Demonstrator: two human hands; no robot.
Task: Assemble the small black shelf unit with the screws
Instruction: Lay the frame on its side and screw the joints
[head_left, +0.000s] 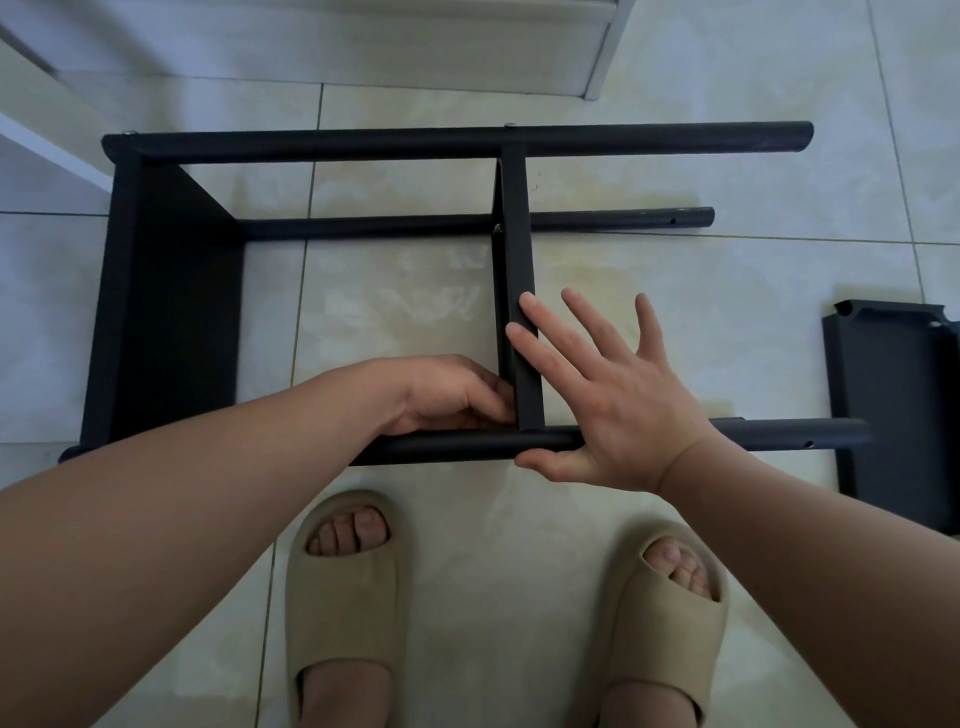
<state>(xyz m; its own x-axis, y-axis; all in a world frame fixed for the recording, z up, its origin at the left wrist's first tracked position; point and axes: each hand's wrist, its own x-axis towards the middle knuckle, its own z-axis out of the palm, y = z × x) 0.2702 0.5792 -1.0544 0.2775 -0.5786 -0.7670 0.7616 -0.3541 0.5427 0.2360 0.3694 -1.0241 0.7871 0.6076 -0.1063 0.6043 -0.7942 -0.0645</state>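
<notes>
One small black metal shelf unit (171, 291), mid-frame, is laid sideways. Its black divider panel (519, 249), axis top-to-bottom, is pressed by the flat, empty right hand (618, 400); curled left hand (447, 395), at its lower joint: hold cannot be told.

A half-built black metal shelf frame (363, 143) lies on its side on the pale tiled floor (405, 301). At its narrow black middle panel (514, 249), the left hand (447, 395) sits to the left and the right hand (613, 395) to the right, fingers touching the panel. A loose black panel (898, 415) lies right of the frame, two beige foam slippers (343, 587) before it and a white cabinet base (519, 47) behind.
</notes>
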